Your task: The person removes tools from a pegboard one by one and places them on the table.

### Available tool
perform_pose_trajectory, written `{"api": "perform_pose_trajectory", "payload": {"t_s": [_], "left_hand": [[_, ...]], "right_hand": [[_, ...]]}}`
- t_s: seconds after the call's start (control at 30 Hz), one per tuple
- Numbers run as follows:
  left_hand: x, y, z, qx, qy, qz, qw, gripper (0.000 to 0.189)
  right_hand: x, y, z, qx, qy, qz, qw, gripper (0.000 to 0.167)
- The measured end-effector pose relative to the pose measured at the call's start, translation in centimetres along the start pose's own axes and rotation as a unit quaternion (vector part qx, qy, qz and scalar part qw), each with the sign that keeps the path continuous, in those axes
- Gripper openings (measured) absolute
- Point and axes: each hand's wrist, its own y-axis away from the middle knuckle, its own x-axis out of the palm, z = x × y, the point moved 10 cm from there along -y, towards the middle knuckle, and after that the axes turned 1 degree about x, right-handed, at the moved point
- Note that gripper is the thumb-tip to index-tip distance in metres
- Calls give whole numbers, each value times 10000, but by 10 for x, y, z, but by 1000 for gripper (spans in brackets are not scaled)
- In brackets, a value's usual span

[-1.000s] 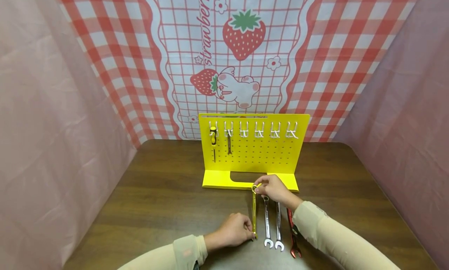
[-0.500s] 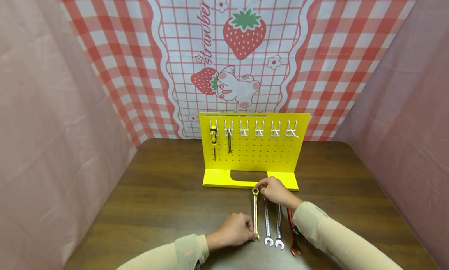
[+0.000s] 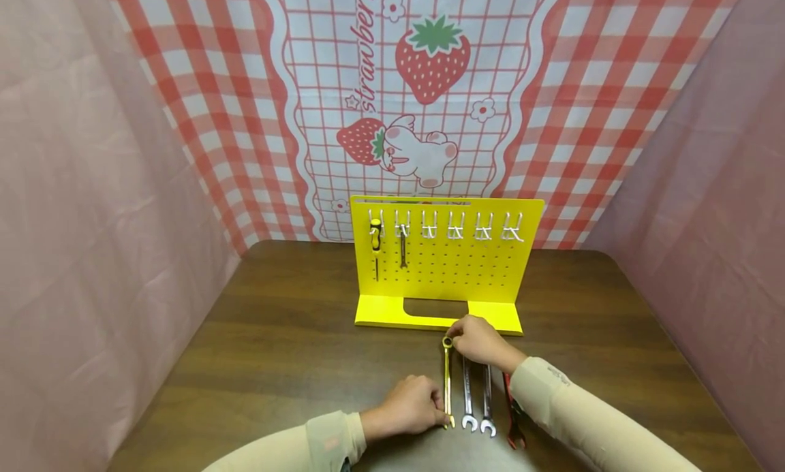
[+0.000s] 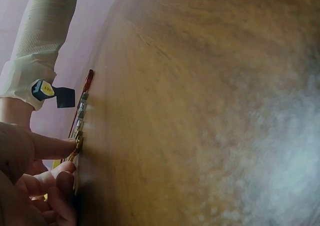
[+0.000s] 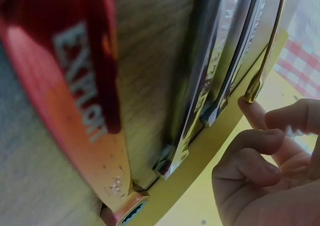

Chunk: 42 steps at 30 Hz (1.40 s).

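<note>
A gold combination wrench (image 3: 448, 383) lies lengthwise on the table, ring end toward the yellow pegboard. My left hand (image 3: 412, 405) pinches its open-jawed end between thumb and fingers. At the ring end, my right hand (image 3: 481, 339) touches the wrench with an outstretched index fingertip (image 5: 252, 113), its other fingers bent and holding nothing. To the right, two silver wrenches (image 3: 468, 397) (image 3: 487, 404) and a red wrench (image 3: 515, 428) lie roughly parallel, ring ends hidden under the right hand and forearm in the head view. The right wrist view shows the red wrench (image 5: 75, 111) close up.
The yellow pegboard (image 3: 509, 271) stands behind the wrenches, with a row of white double hooks (image 3: 456, 227). A yellow-black screwdriver (image 3: 376, 237) and a small wrench (image 3: 403, 248) hang at its left. Curtains (image 3: 122, 206) flank the brown table (image 3: 276, 322) on both sides.
The gold wrench's ring end, earlier pinched by the right hand, was let go and has come slightly toward me. The right hand has followed, its fingertip against the ring; the left keeps its hold.
</note>
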Motion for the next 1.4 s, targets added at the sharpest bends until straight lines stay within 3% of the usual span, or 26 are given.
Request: {"api": "perform_pose_trajectory", "payload": {"t_s": [0.33, 0.6, 0.77, 0.93, 1.07, 1.23, 1.4], "left_hand": [[1, 2, -4, 27, -6, 46, 10000, 32], [1, 1, -6, -33, 69, 163, 9998, 32], [0, -4, -9, 156, -16, 200, 9997, 30], [-4, -15, -8, 452, 608, 78, 9971, 21], [-18, -28, -4, 496, 1164, -166, 9918, 11], [-51, -47, 5, 409, 1272, -778, 9880, 5], [-77, -68, 27, -42, 1498, -1325, 9798, 18]], "right_hand": [[10, 6, -4, 112, 354, 279, 9989, 25], [5, 7, -1, 9, 462, 201, 9987, 27], [-4, 4, -1, 30, 378, 171, 9991, 26], [-19, 0, 7, -12, 5, 61, 10000, 29], [-33, -6, 13, -101, -416, -151, 9990, 29], [-53, -15, 19, -244, -823, -576, 9946, 26], [-65, -21, 30, -444, -1094, -844, 9894, 24]]}}
